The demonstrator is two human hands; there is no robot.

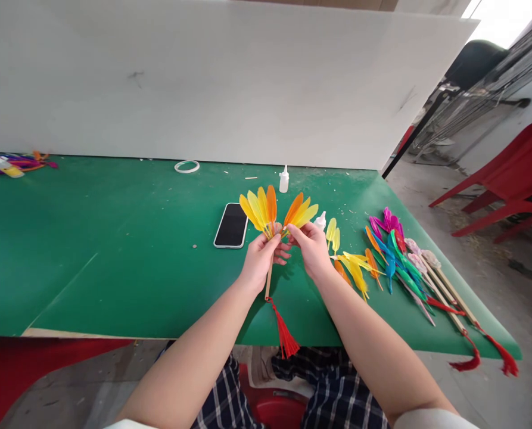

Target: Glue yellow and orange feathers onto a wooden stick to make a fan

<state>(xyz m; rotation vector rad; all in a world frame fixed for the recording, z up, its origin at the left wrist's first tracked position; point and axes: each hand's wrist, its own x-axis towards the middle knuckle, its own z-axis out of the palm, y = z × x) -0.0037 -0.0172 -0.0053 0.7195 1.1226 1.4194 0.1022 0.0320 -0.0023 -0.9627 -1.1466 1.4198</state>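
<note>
Over the table's near edge I hold a feather fan (262, 208) with yellow and orange feathers spread in two groups, a gap between them. My left hand (262, 253) is closed around the fan's base below the left group. From it a thin wooden handle (268, 280) points down, ending in a red tassel (285, 333). My right hand (309, 245) pinches the lower ends of the right group of feathers (300, 211). The fingers hide where the feathers join the handle. Loose yellow and orange feathers (355, 268) lie right of my right hand.
A phone (231, 226) lies left of my hands. One small glue bottle (284, 180) stands behind them, another (320, 220) beside the right hand. Colourful feathers (393, 250) and tasselled sticks (444, 286) lie at right. A tape ring (187, 167) sits near the white board (203, 77).
</note>
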